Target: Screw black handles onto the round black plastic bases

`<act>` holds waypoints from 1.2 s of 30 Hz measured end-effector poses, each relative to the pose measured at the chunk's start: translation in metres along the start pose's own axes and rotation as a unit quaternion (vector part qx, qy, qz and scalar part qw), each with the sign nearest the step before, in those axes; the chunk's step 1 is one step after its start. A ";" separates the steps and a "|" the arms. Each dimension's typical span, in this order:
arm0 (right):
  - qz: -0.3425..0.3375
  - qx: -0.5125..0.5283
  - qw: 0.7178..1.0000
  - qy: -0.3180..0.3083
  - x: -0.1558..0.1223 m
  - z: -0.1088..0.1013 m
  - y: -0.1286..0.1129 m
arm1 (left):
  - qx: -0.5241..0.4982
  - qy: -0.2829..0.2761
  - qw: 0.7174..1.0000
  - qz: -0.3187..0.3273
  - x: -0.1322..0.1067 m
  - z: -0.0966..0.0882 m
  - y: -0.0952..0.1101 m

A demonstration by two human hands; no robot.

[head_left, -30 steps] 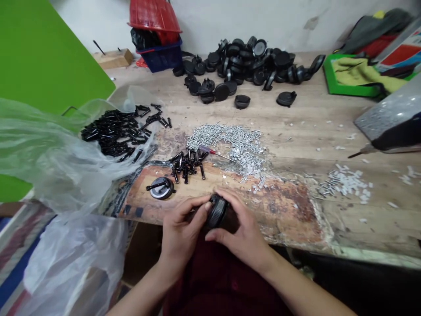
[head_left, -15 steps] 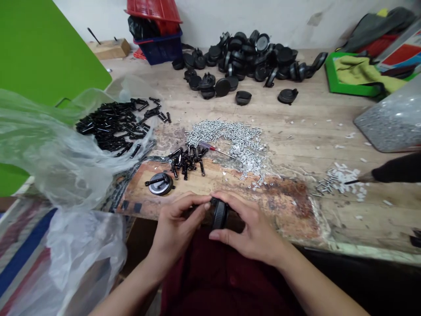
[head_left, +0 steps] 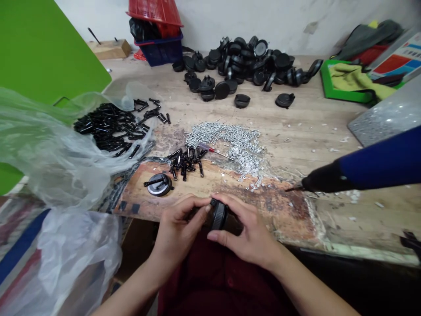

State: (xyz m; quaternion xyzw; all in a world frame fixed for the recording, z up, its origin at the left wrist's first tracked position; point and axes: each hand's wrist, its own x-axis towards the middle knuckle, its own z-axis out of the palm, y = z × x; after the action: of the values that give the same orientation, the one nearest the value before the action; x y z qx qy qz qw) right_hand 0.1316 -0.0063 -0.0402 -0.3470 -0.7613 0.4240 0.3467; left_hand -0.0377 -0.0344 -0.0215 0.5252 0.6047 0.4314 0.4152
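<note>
Over the bench's front edge, my right hand (head_left: 245, 230) grips a black round suction cup base (head_left: 219, 216) with a ribbed rim, thumb below and fingers on top. The base stands on its edge. My left hand (head_left: 184, 221) is closed in a pinch at the small lug on the base's upper left; whatever lies between its fingertips is hidden. To the left on the board, a black lever (head_left: 154, 181) rests on another suction cup base (head_left: 160, 188). Behind the hands is a small heap of black levers (head_left: 186, 161).
A blue electric screwdriver (head_left: 378, 160) reaches in from the right, bit pointing left. Screws and nuts (head_left: 226, 136) lie mid-bench beside a red-handled screwdriver (head_left: 210, 149). Many suction cup bases (head_left: 243, 61) are piled behind. At left, a plastic bag (head_left: 72, 162) surrounds more levers (head_left: 108, 127).
The electric screwdriver has swung in leftward from the right, so its blue body now shows. My hands and the base have hardly moved. The view has shifted slightly.
</note>
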 end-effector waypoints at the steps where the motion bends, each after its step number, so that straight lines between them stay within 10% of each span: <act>1: -0.003 0.002 1.000 -0.007 0.000 -0.001 0.000 | 0.001 -0.007 1.000 0.000 0.000 -0.001 0.000; 36: 0.095 0.113 0.989 0.018 -0.004 -0.010 0.005 | 0.005 -0.041 0.993 -0.108 0.016 0.001 0.005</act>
State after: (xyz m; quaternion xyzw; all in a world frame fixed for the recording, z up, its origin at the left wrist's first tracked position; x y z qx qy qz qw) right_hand 0.1432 -0.0033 -0.0420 -0.3844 -0.6657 0.5317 0.3556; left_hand -0.0369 -0.0182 -0.0178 0.4762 0.6427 0.3585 0.4813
